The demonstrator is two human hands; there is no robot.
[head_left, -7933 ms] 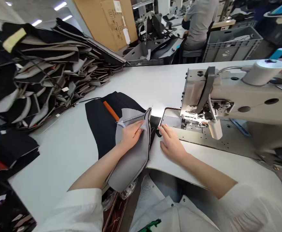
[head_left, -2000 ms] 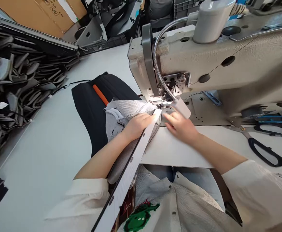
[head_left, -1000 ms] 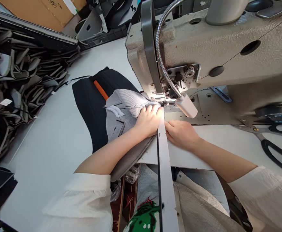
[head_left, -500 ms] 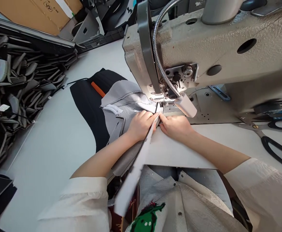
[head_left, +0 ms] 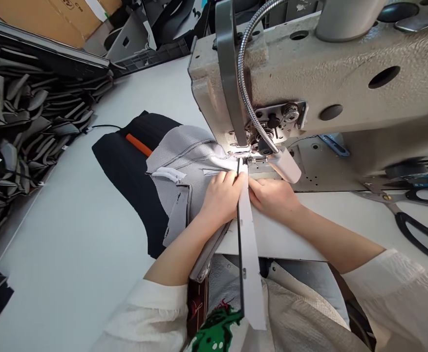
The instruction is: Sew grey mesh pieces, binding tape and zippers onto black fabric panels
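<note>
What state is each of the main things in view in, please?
Left hand: bent, on white strip's left side
Right hand: bent, at strip's right edge
White strip: lower end past table edge
Grey fabric: rumpled, partly over dark fabric
Dark fabric: spread, partly covered
Lamp: lit
Scissors: handles apart

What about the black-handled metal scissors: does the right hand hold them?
No, the scissors lie well apart from the right hand.
</note>
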